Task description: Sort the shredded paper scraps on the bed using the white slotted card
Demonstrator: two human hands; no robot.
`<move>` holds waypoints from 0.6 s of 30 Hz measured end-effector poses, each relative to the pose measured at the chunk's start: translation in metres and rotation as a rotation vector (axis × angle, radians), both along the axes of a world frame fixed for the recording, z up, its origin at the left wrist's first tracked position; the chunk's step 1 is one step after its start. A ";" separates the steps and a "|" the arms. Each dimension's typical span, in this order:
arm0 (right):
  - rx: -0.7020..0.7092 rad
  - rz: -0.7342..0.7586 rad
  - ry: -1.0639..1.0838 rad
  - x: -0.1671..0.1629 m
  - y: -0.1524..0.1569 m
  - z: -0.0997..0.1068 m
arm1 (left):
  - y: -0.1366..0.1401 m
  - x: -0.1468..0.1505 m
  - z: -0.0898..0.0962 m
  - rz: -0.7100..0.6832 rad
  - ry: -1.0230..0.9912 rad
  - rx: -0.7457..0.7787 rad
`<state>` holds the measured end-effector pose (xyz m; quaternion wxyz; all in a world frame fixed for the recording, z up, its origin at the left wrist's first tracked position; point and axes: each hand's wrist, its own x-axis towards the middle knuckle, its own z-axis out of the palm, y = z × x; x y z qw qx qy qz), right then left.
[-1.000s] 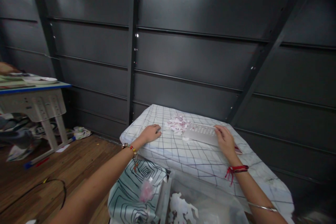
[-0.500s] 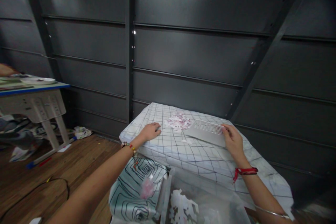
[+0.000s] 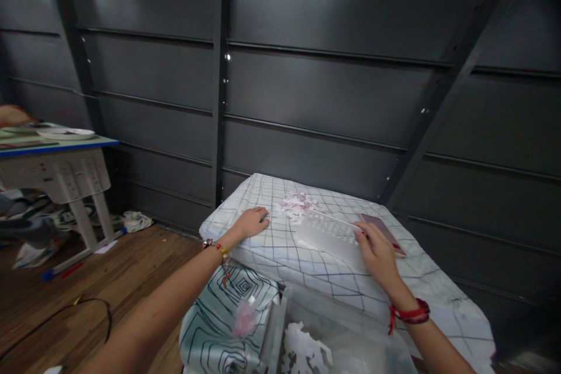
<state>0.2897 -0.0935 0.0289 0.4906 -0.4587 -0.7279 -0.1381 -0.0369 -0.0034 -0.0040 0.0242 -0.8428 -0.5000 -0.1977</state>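
Note:
My left hand (image 3: 251, 222) rests on the grid-patterned cloth, thumb and fingers apart, holding nothing. In my right hand (image 3: 377, 250) is the right end of a pale sheet with rows of cut-out slots (image 3: 331, 241), pinched between thumb and fingers. The sheet tilts low over the cloth-covered surface (image 3: 272, 248). Just beyond its left end lies a loose pile of small white and pinkish scraps (image 3: 298, 204). A flat, dull-pink rectangular thing (image 3: 380, 231) lies behind my right hand, which partly hides it.
A translucent plastic bin (image 3: 346, 310) with white cut-out scraps (image 3: 304, 346) stands nearest me. Left of it, teal patterned cloth (image 3: 205, 327) carries a pink crumpled bundle (image 3: 244, 319). A dark panelled wall (image 3: 307, 87) rises behind. At far left, another person's hand (image 3: 15, 115) is over a desk (image 3: 103, 142).
My right hand has moved left and toward me with the slotted sheet, uncovering the dull-pink flat thing. My left hand has stayed in place on the cloth.

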 end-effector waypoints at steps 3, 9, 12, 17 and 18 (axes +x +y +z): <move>0.074 -0.031 -0.039 -0.011 -0.008 0.009 | -0.001 0.000 0.000 -0.004 0.002 0.006; 0.212 -0.151 -0.189 -0.007 -0.035 0.013 | 0.001 0.000 -0.002 -0.006 0.004 0.009; 0.235 -0.139 -0.258 -0.012 -0.048 0.011 | 0.001 0.001 -0.001 -0.008 0.010 0.005; 0.207 -0.045 -0.236 -0.043 -0.054 0.017 | 0.000 0.000 -0.001 -0.007 -0.013 -0.009; 0.195 -0.022 -0.222 -0.050 -0.054 0.018 | 0.000 0.000 -0.001 -0.007 -0.015 -0.011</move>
